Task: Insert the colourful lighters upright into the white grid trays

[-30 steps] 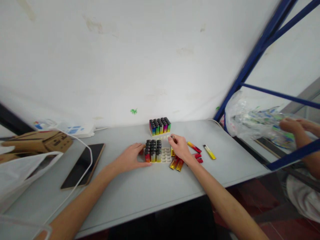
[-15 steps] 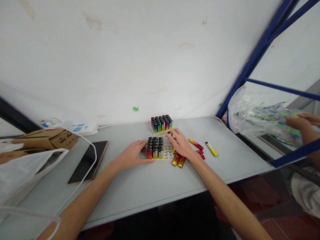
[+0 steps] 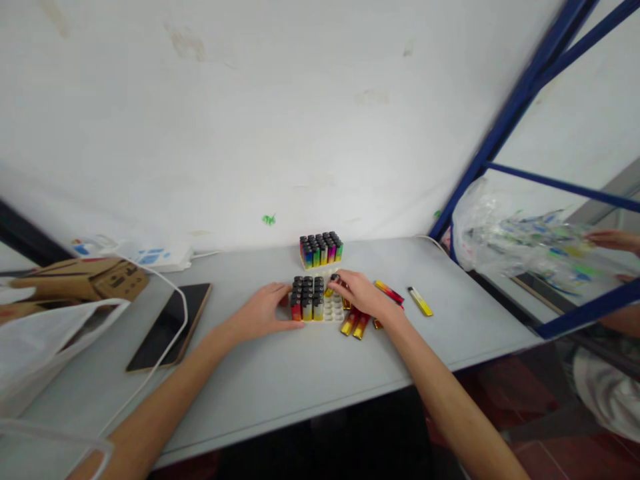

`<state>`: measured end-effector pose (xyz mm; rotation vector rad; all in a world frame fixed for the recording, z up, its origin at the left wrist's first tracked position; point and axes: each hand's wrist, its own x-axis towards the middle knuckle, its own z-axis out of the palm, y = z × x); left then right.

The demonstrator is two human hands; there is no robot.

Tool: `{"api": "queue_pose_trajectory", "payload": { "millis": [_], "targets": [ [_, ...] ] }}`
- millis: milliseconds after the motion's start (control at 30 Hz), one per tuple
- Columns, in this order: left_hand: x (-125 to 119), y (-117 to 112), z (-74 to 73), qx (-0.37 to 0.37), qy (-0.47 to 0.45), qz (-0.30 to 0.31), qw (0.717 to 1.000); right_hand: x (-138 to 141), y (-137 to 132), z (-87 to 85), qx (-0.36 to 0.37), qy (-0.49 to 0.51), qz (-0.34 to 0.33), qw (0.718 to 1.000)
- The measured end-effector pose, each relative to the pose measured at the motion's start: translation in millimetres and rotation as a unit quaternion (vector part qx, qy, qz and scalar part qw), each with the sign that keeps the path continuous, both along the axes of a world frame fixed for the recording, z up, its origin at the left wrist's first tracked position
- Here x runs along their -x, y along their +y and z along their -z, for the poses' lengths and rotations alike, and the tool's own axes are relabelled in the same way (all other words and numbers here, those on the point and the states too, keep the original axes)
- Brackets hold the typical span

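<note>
A white tray (image 3: pixel 334 309) with round-cornered slots stands on the table, its left part filled with upright black-topped lighters (image 3: pixel 307 298). My left hand (image 3: pixel 263 311) clasps the left side of this tray, thumb at the front corner and fingers behind. Over the tray's back right slots, my right hand (image 3: pixel 361 293) pinches a yellow lighter (image 3: pixel 329 291) near its black top. Several red and gold lighters (image 3: pixel 354 325) lie flat beside the tray, partly under my right hand. A yellow lighter (image 3: pixel 420 301) lies apart farther right.
Behind stands a second tray packed with colourful lighters (image 3: pixel 321 250), close to the wall. At left are a phone (image 3: pixel 170 327), a white cable, a cardboard box (image 3: pixel 95 277) and a white bag (image 3: pixel 55 340). Beyond the blue frame (image 3: pixel 515 107), another person's hand (image 3: pixel 615 239) handles clear plastic bags.
My right hand has brought the lighter left and down, over the tray's back slots. My left hand stays at the tray. The view has shifted slightly.
</note>
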<state>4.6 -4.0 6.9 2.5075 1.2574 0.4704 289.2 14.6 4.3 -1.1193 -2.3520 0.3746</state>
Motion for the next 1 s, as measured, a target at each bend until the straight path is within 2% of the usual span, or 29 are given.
{"api": "queue_pose_trajectory", "payload": {
  "millis": [133, 200, 267, 367, 500, 667, 767, 900, 1000],
  "targets": [
    [1.4, 1.2, 2.3, -0.001, 0.003, 0.006, 1.000, -5.8, -1.8, -2.5, 0.002, -0.017, -0.029, 0.999],
    [1.8, 1.6, 3.1, -0.003, 0.001, 0.001, 1.000, -13.7, -3.2, -4.4, 0.000, 0.022, -0.007, 1.000],
    [1.6, 1.6, 2.9, -0.001, -0.001, 0.002, 1.000, -23.4, -3.3, -4.4, -0.003, 0.044, 0.043, 0.998],
    [0.5, 1.1, 0.9, 0.004, 0.001, 0.006, 1.000, -33.6, -1.6, 0.1, 0.016, -0.001, 0.095, 0.995],
    [-0.7, 0.2, -1.5, 0.005, 0.006, 0.004, 1.000, -31.8, -0.7, 6.9, 0.047, -0.061, 0.109, 0.991],
    [-0.4, -0.9, -2.6, 0.005, 0.002, 0.003, 1.000, -27.1, -2.0, 8.6, 0.047, -0.060, 0.137, 0.988],
    [-0.4, -1.5, -3.0, 0.002, -0.001, -0.002, 1.000, -29.0, -1.0, 9.0, 0.038, -0.048, 0.118, 0.991],
    [-0.9, -2.2, -3.4, 0.006, -0.005, -0.004, 1.000, -29.1, 1.1, 8.6, 0.008, 0.042, 0.090, 0.995],
    [-1.1, -2.2, -3.3, 0.006, -0.006, -0.003, 1.000, -24.3, 0.6, 9.0, 0.058, 0.160, 0.093, 0.981]
  ]
}}
